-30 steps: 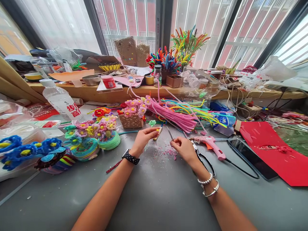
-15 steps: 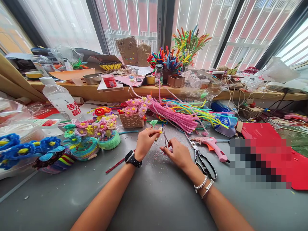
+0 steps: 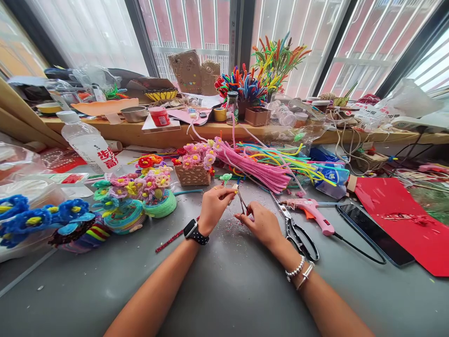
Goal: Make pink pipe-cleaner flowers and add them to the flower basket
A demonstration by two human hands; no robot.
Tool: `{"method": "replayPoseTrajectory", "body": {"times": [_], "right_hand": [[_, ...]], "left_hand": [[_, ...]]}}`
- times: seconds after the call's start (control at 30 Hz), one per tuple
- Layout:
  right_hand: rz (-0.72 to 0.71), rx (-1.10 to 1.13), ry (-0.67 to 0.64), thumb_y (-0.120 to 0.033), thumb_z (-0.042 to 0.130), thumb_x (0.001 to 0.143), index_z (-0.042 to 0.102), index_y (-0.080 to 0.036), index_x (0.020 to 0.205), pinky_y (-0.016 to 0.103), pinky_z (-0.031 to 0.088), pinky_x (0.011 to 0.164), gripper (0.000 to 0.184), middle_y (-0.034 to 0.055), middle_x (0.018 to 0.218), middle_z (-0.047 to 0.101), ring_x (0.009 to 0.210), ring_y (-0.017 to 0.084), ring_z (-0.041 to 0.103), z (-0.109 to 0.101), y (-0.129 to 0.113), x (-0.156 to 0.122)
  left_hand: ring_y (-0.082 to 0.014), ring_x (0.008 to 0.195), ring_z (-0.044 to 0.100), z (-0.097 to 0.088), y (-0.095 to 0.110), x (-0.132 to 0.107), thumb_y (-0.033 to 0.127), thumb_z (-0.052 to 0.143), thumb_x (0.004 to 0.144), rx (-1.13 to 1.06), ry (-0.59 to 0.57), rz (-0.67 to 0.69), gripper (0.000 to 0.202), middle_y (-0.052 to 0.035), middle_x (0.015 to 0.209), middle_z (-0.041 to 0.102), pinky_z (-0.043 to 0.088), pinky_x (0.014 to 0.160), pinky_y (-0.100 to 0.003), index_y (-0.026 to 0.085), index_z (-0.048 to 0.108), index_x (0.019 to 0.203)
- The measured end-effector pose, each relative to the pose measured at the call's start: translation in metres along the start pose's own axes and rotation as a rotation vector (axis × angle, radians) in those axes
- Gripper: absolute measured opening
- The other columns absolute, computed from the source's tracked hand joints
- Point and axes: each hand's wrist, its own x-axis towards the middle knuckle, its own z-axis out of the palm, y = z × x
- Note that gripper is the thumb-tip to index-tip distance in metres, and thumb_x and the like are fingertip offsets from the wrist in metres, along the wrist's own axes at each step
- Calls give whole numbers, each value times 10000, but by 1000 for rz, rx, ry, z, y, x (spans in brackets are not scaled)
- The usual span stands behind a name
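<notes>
My left hand (image 3: 214,207), with a black watch on the wrist, is closed in a pinch on a small yellowish craft piece (image 3: 234,187) held just above the grey table (image 3: 224,290). My right hand (image 3: 260,223), bracelets at the wrist, grips small scissors (image 3: 242,202) whose blades point up toward that piece. Pink fluff scraps (image 3: 234,226) lie on the table under both hands.
Large black-handled scissors (image 3: 296,234), a pink glue gun (image 3: 310,209) and a phone (image 3: 375,234) lie to the right, beside red paper (image 3: 403,220). A heap of pink and coloured pipe cleaners (image 3: 266,166) is behind. Pipe-cleaner flower baskets (image 3: 140,196), a water bottle (image 3: 89,145) and a cluttered shelf stand left and behind.
My right hand has moved left with the small scissors until its blades meet the piece pinched in my left hand. My left hand has shifted slightly right.
</notes>
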Motion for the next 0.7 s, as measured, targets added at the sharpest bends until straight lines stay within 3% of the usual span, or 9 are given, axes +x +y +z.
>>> {"method": "replayPoseTrajectory", "body": {"times": [0.43, 0.7], "right_hand": [[-35, 12, 26, -528, 394, 788, 534, -179, 700, 228, 286, 525, 386, 21, 675, 602, 610, 137, 543, -2, 1, 1], [-34, 69, 52, -407, 392, 836, 520, -180, 611, 227, 289, 535, 345, 8, 589, 589, 556, 120, 520, -4, 0, -1]], "left_hand": [[-99, 569, 517, 4, -3, -1, 250, 544, 720, -12, -1, 2, 171, -11, 609, 570, 409, 556, -203, 175, 693, 757], [-104, 592, 544, 6, -2, -2, 216, 550, 706, -93, -16, -48, 158, -21, 650, 602, 441, 569, -209, 167, 686, 769]]}}
